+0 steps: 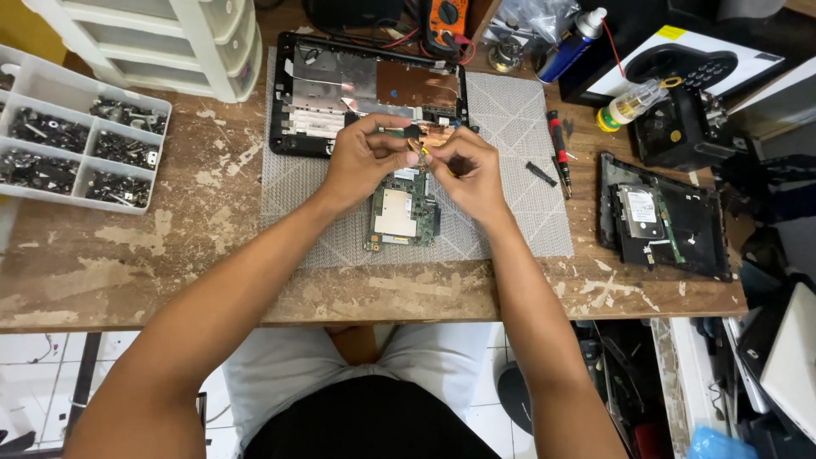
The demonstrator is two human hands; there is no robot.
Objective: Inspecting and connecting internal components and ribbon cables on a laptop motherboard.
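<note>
A green circuit board [401,212] with a silver shield lies on a grey woven mat [518,212] in the middle of the worn wooden table. My left hand [361,157] and my right hand [467,170] meet over the board's far end, fingertips pinched together on a small dark and copper-coloured part [416,140] fixed to the board. Just beyond them lies an opened black laptop shell [365,85] with silver and copper plates inside.
A compartment tray of screws [68,144] and white plastic drawers [170,42] stand at the left. A red-handled screwdriver [558,149], a black case half holding a hard drive [659,217], a spray can [571,41], a small bottle [633,104] and a multimeter [444,21] lie right and back.
</note>
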